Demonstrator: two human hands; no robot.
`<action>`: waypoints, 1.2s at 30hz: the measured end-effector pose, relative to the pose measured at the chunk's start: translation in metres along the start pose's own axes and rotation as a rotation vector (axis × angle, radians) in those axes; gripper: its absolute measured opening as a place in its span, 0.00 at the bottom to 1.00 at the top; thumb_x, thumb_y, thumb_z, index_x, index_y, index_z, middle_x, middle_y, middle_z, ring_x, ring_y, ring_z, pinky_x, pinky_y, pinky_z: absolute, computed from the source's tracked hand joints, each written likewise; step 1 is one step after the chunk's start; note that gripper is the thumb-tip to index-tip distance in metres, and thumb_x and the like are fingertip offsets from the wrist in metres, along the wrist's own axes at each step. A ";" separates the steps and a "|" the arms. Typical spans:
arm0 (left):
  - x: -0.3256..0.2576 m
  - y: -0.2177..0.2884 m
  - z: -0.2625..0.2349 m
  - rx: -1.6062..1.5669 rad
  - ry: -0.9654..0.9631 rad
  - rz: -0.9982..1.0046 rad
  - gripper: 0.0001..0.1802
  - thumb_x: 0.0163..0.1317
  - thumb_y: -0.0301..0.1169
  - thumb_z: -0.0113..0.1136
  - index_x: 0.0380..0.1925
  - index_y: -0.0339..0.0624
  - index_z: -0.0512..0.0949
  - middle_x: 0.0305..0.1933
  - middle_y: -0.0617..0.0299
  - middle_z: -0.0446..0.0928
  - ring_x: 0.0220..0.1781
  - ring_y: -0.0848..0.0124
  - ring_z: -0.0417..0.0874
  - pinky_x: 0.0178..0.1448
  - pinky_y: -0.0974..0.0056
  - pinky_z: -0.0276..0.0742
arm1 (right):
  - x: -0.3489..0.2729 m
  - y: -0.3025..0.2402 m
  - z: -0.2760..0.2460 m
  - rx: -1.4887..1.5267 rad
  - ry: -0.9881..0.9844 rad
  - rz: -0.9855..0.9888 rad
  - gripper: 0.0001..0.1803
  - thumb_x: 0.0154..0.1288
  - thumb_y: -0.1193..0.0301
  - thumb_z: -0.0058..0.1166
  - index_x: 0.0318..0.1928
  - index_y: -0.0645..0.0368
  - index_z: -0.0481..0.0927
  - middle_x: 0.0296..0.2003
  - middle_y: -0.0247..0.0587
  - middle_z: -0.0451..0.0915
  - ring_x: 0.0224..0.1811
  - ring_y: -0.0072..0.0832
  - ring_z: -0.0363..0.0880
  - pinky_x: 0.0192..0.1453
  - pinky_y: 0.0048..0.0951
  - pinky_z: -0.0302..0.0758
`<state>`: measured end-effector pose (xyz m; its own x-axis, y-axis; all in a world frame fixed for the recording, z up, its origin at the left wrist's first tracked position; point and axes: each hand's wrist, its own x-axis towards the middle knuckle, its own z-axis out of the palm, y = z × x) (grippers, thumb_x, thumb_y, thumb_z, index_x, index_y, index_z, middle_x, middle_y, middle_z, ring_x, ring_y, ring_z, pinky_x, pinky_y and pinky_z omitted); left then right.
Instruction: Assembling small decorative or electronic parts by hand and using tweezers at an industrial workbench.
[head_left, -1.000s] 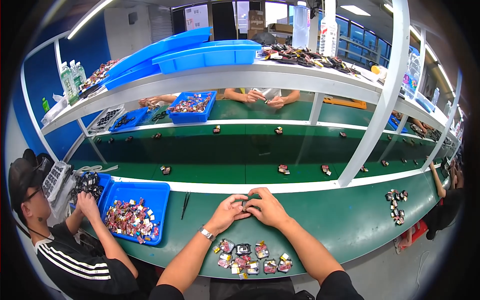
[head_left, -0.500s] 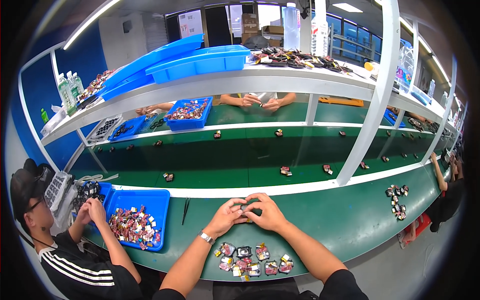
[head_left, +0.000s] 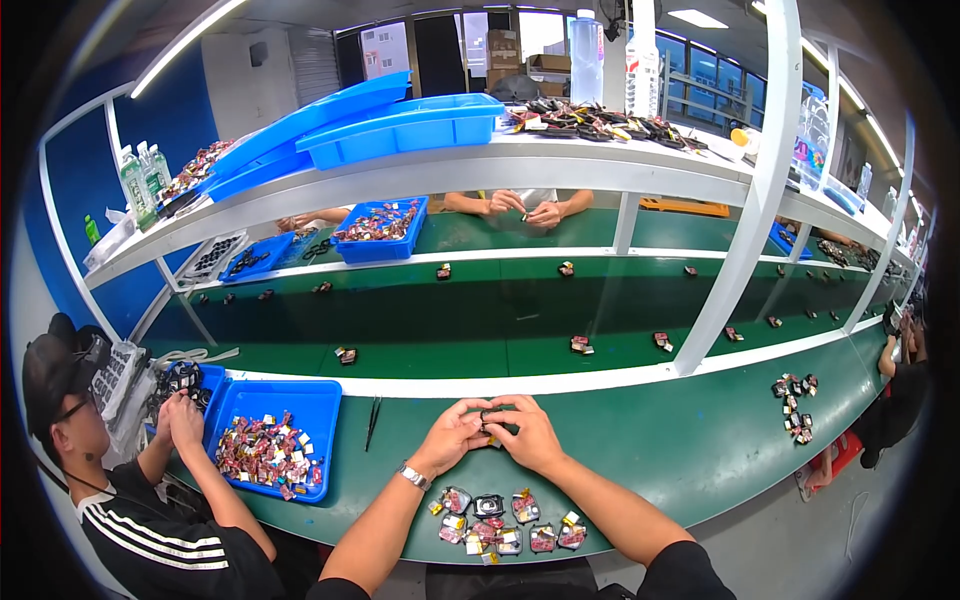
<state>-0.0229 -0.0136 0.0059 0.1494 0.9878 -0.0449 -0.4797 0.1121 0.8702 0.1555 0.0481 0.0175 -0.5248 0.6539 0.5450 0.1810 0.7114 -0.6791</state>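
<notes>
Above the green bench, my left hand (head_left: 450, 440) and my right hand (head_left: 528, 438) meet with bent fingers around a small black case (head_left: 487, 419). Most of the case is hidden by the fingers. Below my hands, near the bench edge, lies a group of similar open cases (head_left: 541, 538) with red wires and white and yellow parts. Left of my left hand, black tweezers (head_left: 373, 424) rest beside a blue tray (head_left: 332, 400) heaped with small red, white and yellow wired parts (head_left: 270, 452).
A co-worker (head_left: 150, 500) sits at the left, hands together. Beyond a white rail, a green belt (head_left: 450, 335) carries spaced units. A white post (head_left: 740, 200) and an overhead shelf (head_left: 560, 170) stand ahead. More cases (head_left: 797, 408) lie at right; another person's hands (head_left: 525, 208) work opposite.
The units on the belt have shifted slightly to the right. My right fingers have moved a little around the case, which stays between both hands.
</notes>
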 end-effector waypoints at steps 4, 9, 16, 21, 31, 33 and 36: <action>0.000 -0.001 -0.004 -0.011 -0.005 0.007 0.16 0.70 0.25 0.52 0.57 0.41 0.67 0.53 0.57 0.77 0.54 0.68 0.80 0.58 0.61 0.79 | 0.000 0.002 0.003 0.095 -0.027 0.081 0.08 0.56 0.72 0.63 0.38 0.54 0.87 0.50 0.37 0.79 0.55 0.38 0.75 0.60 0.36 0.72; 0.000 -0.005 -0.003 -0.023 0.019 0.062 0.16 0.69 0.26 0.53 0.55 0.41 0.67 0.56 0.54 0.76 0.55 0.67 0.80 0.59 0.61 0.79 | 0.000 -0.003 0.008 0.095 -0.018 0.075 0.10 0.55 0.73 0.64 0.40 0.53 0.86 0.52 0.38 0.79 0.58 0.39 0.73 0.61 0.37 0.72; 0.000 -0.010 -0.004 -0.073 0.001 0.113 0.16 0.70 0.27 0.53 0.56 0.41 0.66 0.58 0.51 0.74 0.57 0.66 0.79 0.62 0.60 0.77 | 0.001 -0.003 0.008 0.045 0.025 0.000 0.12 0.55 0.73 0.63 0.42 0.52 0.86 0.54 0.40 0.77 0.59 0.41 0.72 0.61 0.39 0.71; 0.001 -0.008 -0.003 -0.032 -0.017 0.116 0.18 0.70 0.28 0.53 0.58 0.42 0.65 0.55 0.55 0.76 0.58 0.67 0.78 0.61 0.60 0.77 | 0.006 -0.011 -0.003 0.028 0.025 -0.032 0.12 0.55 0.76 0.62 0.41 0.53 0.86 0.54 0.39 0.78 0.56 0.38 0.75 0.60 0.36 0.73; 0.000 -0.005 0.009 -0.050 0.078 0.088 0.17 0.70 0.23 0.47 0.58 0.41 0.65 0.54 0.54 0.75 0.57 0.66 0.78 0.63 0.58 0.77 | 0.008 -0.012 -0.001 -0.102 0.159 -0.182 0.11 0.52 0.79 0.62 0.38 0.59 0.81 0.41 0.40 0.78 0.43 0.37 0.79 0.45 0.33 0.78; 0.000 -0.004 0.007 -0.051 0.081 0.089 0.17 0.70 0.23 0.48 0.58 0.40 0.65 0.53 0.54 0.75 0.57 0.66 0.78 0.63 0.58 0.77 | 0.009 -0.018 -0.002 -0.113 0.142 -0.173 0.11 0.52 0.78 0.62 0.38 0.59 0.81 0.40 0.39 0.77 0.42 0.37 0.78 0.45 0.34 0.78; -0.001 -0.004 0.006 -0.053 0.082 0.086 0.17 0.70 0.23 0.48 0.58 0.41 0.65 0.53 0.55 0.75 0.56 0.66 0.79 0.63 0.58 0.77 | 0.009 -0.022 -0.001 -0.152 0.125 -0.165 0.10 0.52 0.78 0.63 0.37 0.59 0.81 0.38 0.39 0.77 0.42 0.36 0.78 0.44 0.34 0.78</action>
<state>-0.0159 -0.0155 0.0049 0.0361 0.9993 -0.0130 -0.5328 0.0303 0.8457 0.1479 0.0385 0.0373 -0.4522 0.5459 0.7053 0.2297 0.8354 -0.4994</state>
